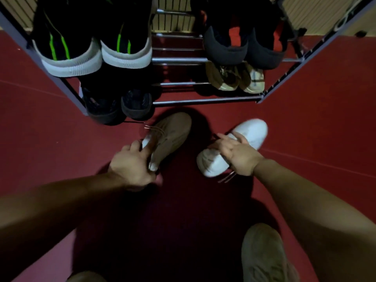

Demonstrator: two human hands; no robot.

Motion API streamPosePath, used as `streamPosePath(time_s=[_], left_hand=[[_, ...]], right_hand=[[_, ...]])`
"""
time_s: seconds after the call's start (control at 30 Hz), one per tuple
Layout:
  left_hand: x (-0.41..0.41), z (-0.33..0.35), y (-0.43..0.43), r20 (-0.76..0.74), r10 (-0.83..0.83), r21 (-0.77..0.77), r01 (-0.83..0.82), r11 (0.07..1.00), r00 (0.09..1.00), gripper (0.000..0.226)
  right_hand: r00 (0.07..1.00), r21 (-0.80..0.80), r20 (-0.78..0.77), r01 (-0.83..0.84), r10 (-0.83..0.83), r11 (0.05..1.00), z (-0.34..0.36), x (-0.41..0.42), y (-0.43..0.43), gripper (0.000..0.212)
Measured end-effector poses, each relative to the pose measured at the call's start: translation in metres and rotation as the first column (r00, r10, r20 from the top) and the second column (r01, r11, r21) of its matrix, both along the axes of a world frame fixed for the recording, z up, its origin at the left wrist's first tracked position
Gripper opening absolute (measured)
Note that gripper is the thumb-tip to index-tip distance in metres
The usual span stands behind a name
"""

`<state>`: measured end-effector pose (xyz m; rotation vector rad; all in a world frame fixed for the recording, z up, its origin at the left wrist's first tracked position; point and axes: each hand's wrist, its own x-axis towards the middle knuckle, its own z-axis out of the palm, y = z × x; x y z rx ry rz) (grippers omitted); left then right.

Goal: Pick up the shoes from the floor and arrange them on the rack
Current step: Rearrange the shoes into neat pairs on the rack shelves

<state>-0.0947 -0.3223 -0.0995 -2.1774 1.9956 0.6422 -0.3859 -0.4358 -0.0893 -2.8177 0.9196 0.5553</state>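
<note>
While four pairs already sit on the rack beyond your fingers, your left hand grips a tan shoe at its collar, and your right hand clasps a white shoe across its middle; both shoes are short of the rack, not yet shelved.

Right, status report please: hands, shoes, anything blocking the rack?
Left hand grips tan shoe. Right hand holds white shoe. Both short of rack. Middle bars bare; nothing blocking.

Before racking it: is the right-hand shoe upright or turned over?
Turned over: the shoe shows its white sole to the camera, laces dangling beneath the right hand gripping it.
</note>
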Motion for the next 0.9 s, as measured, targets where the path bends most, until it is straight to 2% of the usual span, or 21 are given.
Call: streamPosePath(time_s=[0.07,0.1,0.17,0.23,0.27,0.33,0.37,0.4,0.47,0.5,0.53,0.6,0.67,0.8,0.9], left_hand=[[-0.006,0.004,-0.008,-0.053,0.083,-0.017,-0.084,0.996,0.995,0.098],[-0.019,0.004,-0.016,-0.070,0.050,-0.017,-0.051,0.999,0.996,0.097],[-0.033,0.004,-0.027,-0.070,0.037,-0.026,-0.039,0.999,0.997,0.094],[-0.048,0.002,-0.031,-0.077,0.019,-0.004,-0.020,1.000,0.997,0.094],[-0.055,0.000,-0.030,-0.076,0.004,0.021,-0.003,1.000,0.997,0.096],[-0.060,-0.005,-0.027,-0.056,-0.025,0.058,0.028,0.998,0.998,0.104],[-0.059,-0.005,-0.025,-0.053,-0.045,0.074,0.049,0.996,0.998,0.108],[-0.056,-0.005,-0.022,-0.056,-0.065,0.088,0.070,0.994,0.996,0.112],[-0.047,-0.004,-0.015,-0.058,-0.119,0.122,0.125,0.985,0.991,0.117],[-0.043,-0.001,-0.010,-0.060,-0.140,0.141,0.147,0.979,0.988,0.118],[-0.039,0.000,-0.005,-0.064,-0.151,0.146,0.159,0.976,0.986,0.117],[-0.033,0.002,0.002,-0.091,-0.139,0.118,0.150,0.982,0.986,0.107],[-0.029,0.002,0.001,-0.096,-0.130,0.082,0.138,0.987,0.987,0.101],[-0.029,-0.004,-0.004,-0.080,-0.136,0.119,0.145,0.982,0.988,0.116],[-0.032,-0.007,-0.005,-0.124,-0.082,0.080,0.092,0.993,0.989,0.106]], right_hand=[[0.981,-0.037,-0.008,-0.196,0.196,0.980,-0.002,-0.001,0.006,0.064],[0.976,-0.055,-0.006,-0.219,0.219,0.974,-0.002,-0.010,0.014,0.053],[0.977,-0.048,-0.023,-0.211,0.210,0.976,0.001,-0.008,0.026,0.051],[0.999,0.052,-0.007,-0.042,0.043,0.998,0.009,-0.002,0.033,0.059],[0.996,0.124,-0.017,0.091,-0.089,0.988,0.017,0.001,0.035,0.055],[0.919,0.179,-0.014,0.391,-0.395,0.903,0.031,0.010,0.036,0.040],[0.819,0.209,0.012,0.559,-0.573,0.803,0.035,0.018,0.039,0.036],[0.665,0.251,0.057,0.712,-0.744,0.656,0.030,0.025,0.042,0.040],[0.293,0.373,0.047,0.882,-0.955,0.289,0.015,0.043,0.049,0.065],[0.188,0.395,-0.012,0.903,-0.982,0.168,0.004,0.051,0.053,0.081],[0.148,0.396,-0.076,0.912,-0.986,0.106,-0.005,0.058,0.059,0.096],[0.121,0.380,-0.112,0.922,-0.986,0.070,-0.013,0.066,0.071,0.106],[0.066,0.385,-0.033,0.921,-0.997,0.049,-0.014,0.067,0.080,0.098],[0.000,0.425,0.145,0.903,-0.989,0.062,-0.014,0.066,0.093,0.083],[-0.049,0.491,0.231,0.868,-0.972,0.073,-0.016,0.063,0.097,0.081]])
